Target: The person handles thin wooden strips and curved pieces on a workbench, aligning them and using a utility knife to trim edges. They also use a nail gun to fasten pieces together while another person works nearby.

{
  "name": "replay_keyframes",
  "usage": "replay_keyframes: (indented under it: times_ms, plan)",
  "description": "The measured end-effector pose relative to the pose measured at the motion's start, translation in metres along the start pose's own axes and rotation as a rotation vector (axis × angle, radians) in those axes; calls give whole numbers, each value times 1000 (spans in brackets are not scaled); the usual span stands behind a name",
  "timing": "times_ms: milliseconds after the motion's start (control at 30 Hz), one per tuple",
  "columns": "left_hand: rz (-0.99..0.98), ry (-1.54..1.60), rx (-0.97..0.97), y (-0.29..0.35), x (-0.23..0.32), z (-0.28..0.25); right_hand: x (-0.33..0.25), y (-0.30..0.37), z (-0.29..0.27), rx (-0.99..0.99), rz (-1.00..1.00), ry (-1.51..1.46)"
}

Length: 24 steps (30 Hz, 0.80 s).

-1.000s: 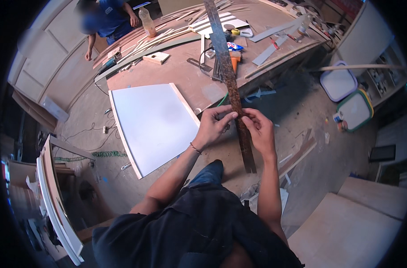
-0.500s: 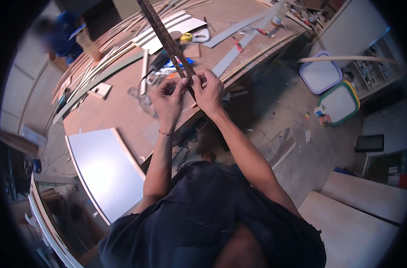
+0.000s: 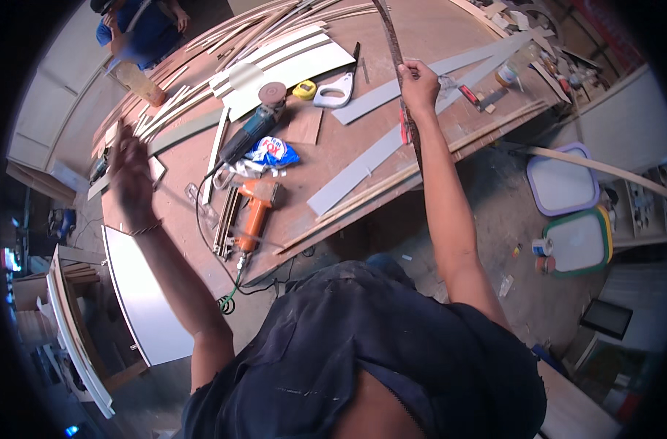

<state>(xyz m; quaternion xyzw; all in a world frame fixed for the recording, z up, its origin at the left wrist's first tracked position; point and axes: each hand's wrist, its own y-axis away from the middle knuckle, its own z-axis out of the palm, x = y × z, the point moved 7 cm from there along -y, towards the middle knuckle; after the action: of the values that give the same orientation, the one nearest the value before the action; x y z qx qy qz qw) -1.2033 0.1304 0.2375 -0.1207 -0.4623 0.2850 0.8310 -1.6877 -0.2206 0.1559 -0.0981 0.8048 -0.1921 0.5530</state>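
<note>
While our right hand (image 3: 420, 88) pinches the dark strip (image 3: 391, 35), which points away, our left hand (image 3: 133, 178), loose-fingered, hangs well apart

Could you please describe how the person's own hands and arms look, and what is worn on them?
The left hand and right hand are ungloved. A thin bracelet circles the left wrist. Both forearms are bare, and the top is dark.
</note>
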Motion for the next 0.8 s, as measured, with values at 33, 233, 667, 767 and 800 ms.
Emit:
replay_keyframes:
  times_ms: [33, 233, 667, 767, 800]
  plan:
    - [195, -360, 281, 9, 28, 11, 15, -23, 6, -18, 47, -25]
    - [345, -1228, 351, 69, 197, -27, 77, -158, 15, 104, -79, -226]
    - [239, -1104, 962, 141, 207, 91, 275, -141, 23, 506, 246, -268]
    - [221, -1355, 901, 130, 165, 128, 297, -117, 26, 402, 199, 64]
    - [165, -1289, 991, 130, 156, 131, 300, -113, 28, 350, 187, 159]
